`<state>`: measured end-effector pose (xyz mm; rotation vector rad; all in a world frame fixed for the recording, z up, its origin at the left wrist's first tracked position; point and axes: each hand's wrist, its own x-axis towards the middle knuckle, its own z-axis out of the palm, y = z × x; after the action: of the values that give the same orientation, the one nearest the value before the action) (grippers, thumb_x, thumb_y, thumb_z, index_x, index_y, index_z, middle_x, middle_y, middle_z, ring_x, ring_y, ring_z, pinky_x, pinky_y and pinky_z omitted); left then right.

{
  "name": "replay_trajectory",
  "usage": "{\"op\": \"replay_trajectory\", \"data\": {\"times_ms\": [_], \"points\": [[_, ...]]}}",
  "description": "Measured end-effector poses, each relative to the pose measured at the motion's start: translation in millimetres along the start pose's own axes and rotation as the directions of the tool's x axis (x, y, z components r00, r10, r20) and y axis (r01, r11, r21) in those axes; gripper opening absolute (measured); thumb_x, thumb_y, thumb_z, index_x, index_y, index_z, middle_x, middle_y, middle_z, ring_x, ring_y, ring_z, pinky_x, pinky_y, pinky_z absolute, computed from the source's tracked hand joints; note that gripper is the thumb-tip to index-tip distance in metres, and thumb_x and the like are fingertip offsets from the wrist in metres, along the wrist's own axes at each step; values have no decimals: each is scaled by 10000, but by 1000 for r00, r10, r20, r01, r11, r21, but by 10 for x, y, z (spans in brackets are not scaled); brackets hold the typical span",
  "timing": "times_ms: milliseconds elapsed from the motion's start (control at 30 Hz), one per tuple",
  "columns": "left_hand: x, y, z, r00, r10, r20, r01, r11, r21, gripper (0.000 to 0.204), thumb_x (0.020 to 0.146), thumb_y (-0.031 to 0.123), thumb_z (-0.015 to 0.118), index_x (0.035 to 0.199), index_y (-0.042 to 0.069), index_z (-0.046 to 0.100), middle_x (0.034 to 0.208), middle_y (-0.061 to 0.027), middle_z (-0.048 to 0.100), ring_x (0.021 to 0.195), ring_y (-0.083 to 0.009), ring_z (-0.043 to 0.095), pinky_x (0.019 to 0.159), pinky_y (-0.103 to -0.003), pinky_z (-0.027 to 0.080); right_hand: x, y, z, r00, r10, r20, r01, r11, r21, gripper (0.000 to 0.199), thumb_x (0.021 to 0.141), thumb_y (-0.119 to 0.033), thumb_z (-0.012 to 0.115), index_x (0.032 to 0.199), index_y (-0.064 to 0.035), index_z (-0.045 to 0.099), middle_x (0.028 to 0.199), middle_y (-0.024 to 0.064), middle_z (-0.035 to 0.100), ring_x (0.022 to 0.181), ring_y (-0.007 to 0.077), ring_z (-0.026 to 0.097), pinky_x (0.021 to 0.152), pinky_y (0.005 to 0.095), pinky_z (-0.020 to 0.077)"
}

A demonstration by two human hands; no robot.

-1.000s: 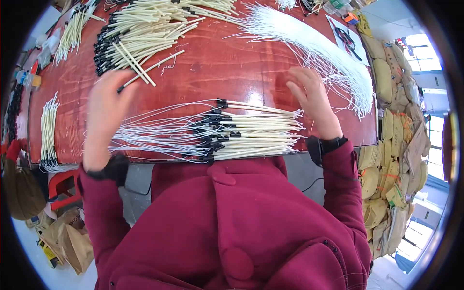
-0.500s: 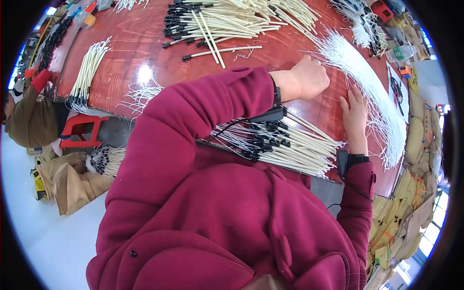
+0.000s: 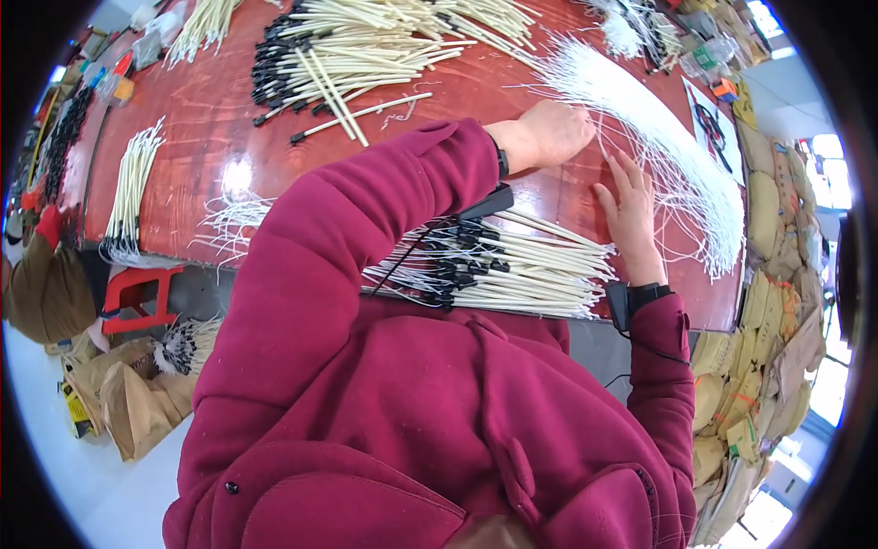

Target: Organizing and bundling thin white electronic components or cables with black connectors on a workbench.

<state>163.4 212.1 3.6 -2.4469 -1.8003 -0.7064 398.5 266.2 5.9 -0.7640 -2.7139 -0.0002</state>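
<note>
My left hand (image 3: 554, 134) is closed above the red table, its fingertips mostly turned away from view. A thin white strand shows beside them; whether they grip it cannot be made out. Just below and to the right, my right hand (image 3: 631, 215) lies with fingers stretched and thumb apart, at the edge of a long bundle of white strings (image 3: 677, 151). Between my forearms, along the near table edge, lies a pile of cream-coloured rods with black ends and white strings (image 3: 540, 270). A dark strap sits on each wrist.
A larger heap of black-ended cream rods (image 3: 357, 50) covers the far middle of the table (image 3: 206, 169). A smaller rod bundle (image 3: 135, 188) stands at left, near a red stool (image 3: 137, 297). Black scissors (image 3: 712, 128) lie at far right. Another person (image 3: 50, 284) is at far left.
The whole view has shifted, so the table and piles appear further left. My left hand has drawn slightly nearer the white strings. The fingers of my right hand look more spread.
</note>
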Motion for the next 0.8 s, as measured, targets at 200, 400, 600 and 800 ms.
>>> {"op": "replay_trajectory", "data": {"times_ms": [200, 400, 600, 800], "points": [[122, -158, 90, 999, -36, 0, 36, 999, -17, 222, 935, 116, 517, 1078, 29, 664, 1066, -170, 684, 922, -343, 721, 745, -448, 597, 9, -25, -160, 996, 39, -74, -38, 999, 22, 515, 924, -185, 696, 1394, -27, 557, 1442, 170, 528, 1257, 370, 512, 1068, 454, 412], [308, -96, 188, 999, 3, 45, 1, 997, -72, 193, 936, 163, 580, 1118, 114, 617, 1127, -163, 614, 911, -372, 696, 759, -470, 571, -106, -21, -151, 995, 56, -86, -47, 993, 106, 505, 920, -188, 699, 1378, -22, 567, 1426, 166, 536, 1260, 368, 509, 1073, 455, 408], [488, -85, 272, 992, 25, 123, -17, 997, -70, 184, 952, 136, 539, 1110, 88, 620, 1131, -181, 604, 929, -381, 686, 799, -475, 563, -107, -139, -122, 996, 58, -66, -48, 989, 138, 509, 910, -202, 710, 1358, 0, 574, 1412, 162, 541, 1247, 365, 507, 1070, 448, 411], [490, -18, 215, 986, 51, 159, -49, 999, -18, 221, 966, 125, 495, 1079, 17, 650, 1181, -203, 632, 1008, -356, 701, 836, -466, 569, -136, -171, -159, 997, 62, -39, -55, 985, 165, 496, 923, -161, 684, 1384, -23, 565, 1429, 155, 534, 1282, 356, 500, 1096, 439, 393]]}}
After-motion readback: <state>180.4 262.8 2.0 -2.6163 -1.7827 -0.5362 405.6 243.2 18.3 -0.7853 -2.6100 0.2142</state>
